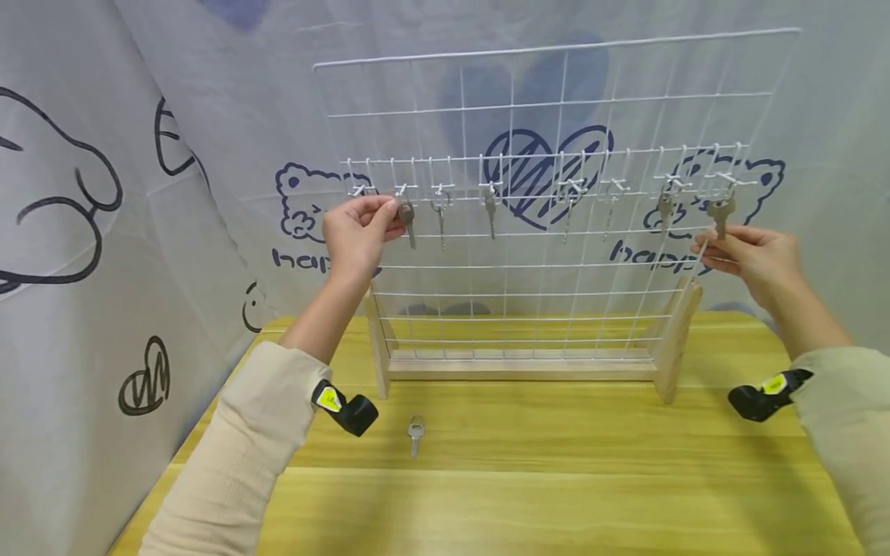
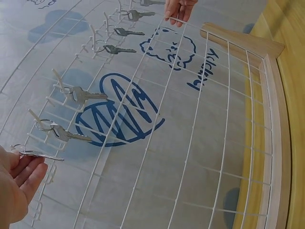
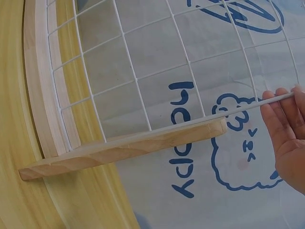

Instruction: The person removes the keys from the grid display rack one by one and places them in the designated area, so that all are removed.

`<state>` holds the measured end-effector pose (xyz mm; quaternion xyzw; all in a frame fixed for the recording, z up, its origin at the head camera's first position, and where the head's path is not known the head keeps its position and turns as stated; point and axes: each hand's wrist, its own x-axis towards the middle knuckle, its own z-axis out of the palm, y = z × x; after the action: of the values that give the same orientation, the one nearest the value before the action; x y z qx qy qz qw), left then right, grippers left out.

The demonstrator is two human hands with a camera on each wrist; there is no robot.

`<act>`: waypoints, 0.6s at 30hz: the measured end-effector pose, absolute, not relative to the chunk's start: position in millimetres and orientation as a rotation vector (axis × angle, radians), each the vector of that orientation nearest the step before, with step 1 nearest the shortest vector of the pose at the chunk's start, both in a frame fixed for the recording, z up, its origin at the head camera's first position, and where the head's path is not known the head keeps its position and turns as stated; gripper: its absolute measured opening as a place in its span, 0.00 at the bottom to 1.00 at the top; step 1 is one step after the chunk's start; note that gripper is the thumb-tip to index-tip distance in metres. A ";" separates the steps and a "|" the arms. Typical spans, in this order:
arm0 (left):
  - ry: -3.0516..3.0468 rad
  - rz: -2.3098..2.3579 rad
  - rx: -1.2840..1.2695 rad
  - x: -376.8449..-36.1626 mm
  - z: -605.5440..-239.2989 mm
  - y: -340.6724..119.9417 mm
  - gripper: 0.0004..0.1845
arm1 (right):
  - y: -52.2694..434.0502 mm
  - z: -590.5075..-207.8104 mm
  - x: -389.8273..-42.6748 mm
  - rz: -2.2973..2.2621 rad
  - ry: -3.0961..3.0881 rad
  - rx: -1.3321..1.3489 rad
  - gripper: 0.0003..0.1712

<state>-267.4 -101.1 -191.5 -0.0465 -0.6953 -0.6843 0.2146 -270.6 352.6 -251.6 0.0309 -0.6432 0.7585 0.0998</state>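
Note:
A white wire grid (image 1: 535, 262) stands upright in a wooden base (image 1: 521, 369) on a yellow table (image 1: 556, 479). A row of white hooks across it carries several hanging keys (image 1: 490, 212). My left hand (image 1: 391, 210) pinches the key (image 1: 409, 224) on the second hook from the left. In the left wrist view that key (image 2: 40, 154) and its ring lie at my left hand's (image 2: 28, 164) fingertips. My right hand (image 1: 705, 251) holds the grid's right edge wire (image 3: 238, 110) just below the rightmost key (image 1: 721, 215); in the right wrist view the right hand's fingers (image 3: 281, 119) lie along that wire.
One loose key (image 1: 416, 431) lies on the table in front of the base, near my left forearm. A printed white cloth (image 1: 104, 232) hangs behind the grid and along the left side. The wooden end post (image 3: 143, 145) stands under my right hand.

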 end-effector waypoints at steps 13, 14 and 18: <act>-1.828 -1.944 -0.177 -264.1 -197.1 -105.3 0.09 | 353.1 -254.1 -270.8 2.239 -1.893 0.073 0.04; -1.827 -1.950 -0.179 -263.1 -198.3 -106.0 0.09 | 353.2 -254.1 -271.0 2.241 -1.891 0.076 0.04; -1.855 -1.969 -0.190 -260.6 -207.9 -107.3 0.10 | 354.8 -253.3 -271.4 2.248 -1.895 0.087 0.04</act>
<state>-260.6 -107.3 -207.9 -0.0686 -0.6683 -0.7093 0.2134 -271.4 354.8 -253.3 0.0294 -0.6411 0.7604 0.0999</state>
